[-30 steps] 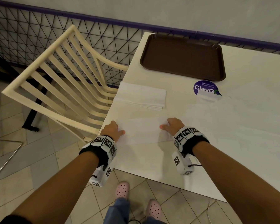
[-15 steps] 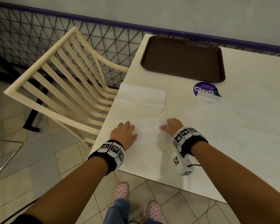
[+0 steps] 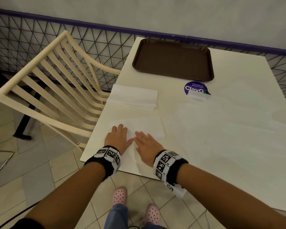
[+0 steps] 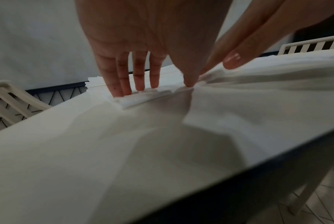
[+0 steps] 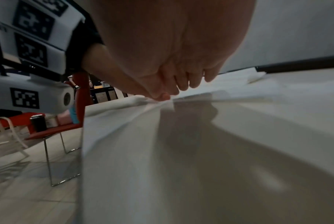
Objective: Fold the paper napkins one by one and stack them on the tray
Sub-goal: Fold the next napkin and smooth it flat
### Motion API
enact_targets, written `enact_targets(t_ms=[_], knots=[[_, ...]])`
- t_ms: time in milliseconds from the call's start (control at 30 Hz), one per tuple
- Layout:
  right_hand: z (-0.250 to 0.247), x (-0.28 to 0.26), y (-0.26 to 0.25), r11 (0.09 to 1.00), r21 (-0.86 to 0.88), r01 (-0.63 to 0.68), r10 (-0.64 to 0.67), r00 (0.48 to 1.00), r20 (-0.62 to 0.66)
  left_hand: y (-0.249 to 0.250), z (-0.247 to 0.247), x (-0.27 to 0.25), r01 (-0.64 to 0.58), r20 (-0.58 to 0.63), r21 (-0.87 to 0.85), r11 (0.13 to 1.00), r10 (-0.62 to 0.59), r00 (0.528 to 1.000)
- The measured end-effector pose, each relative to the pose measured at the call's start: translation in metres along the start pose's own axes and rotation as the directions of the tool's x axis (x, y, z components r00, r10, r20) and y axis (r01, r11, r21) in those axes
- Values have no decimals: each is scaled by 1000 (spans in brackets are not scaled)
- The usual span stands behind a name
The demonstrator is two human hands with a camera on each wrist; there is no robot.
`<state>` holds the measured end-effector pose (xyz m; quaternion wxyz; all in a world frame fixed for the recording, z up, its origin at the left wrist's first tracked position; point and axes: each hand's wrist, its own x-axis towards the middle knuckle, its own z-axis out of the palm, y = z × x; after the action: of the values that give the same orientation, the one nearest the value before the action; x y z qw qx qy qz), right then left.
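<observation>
A white paper napkin (image 3: 149,128) lies flat near the front left corner of the white table (image 3: 229,146). My left hand (image 3: 118,138) presses on its left part with straight fingers. Close beside it my right hand (image 3: 146,143) lies palm down on the napkin's near middle. The left wrist view shows my left fingers (image 4: 137,75) flat on the napkin's (image 4: 143,98) layered edge, and right-hand fingertips (image 4: 232,59) beside them. In the right wrist view my right hand (image 5: 174,86) touches the napkin (image 5: 124,121) with its fingertips. A stack of napkins (image 3: 134,98) lies just beyond. The brown tray (image 3: 173,60) stands bare at the far edge.
A cream slatted chair (image 3: 56,83) stands against the table's left side, with a black mesh fence (image 3: 31,38) behind it. A round purple sticker (image 3: 196,88) sits on the table between tray and hands. Tiled floor and pink shoes (image 3: 120,195) lie below the table's front edge.
My left hand moved right from the napkin's left corner onto the napkin. My right hand slid left from the right end and flattened, so the two now lie side by side.
</observation>
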<state>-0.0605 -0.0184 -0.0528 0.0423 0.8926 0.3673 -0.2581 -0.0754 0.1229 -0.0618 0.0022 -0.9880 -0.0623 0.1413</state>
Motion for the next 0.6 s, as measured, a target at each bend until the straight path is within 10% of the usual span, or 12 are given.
enact_targets(t_ms=[467,600], knots=[[7,-29,46,971,130,-200,192,979,71,9,6,-6,33,-14,27,999,-33,999],[5,-24,37,980,1,-200,199,976,91,32,9,-18,-128,-48,77,989,132,990]])
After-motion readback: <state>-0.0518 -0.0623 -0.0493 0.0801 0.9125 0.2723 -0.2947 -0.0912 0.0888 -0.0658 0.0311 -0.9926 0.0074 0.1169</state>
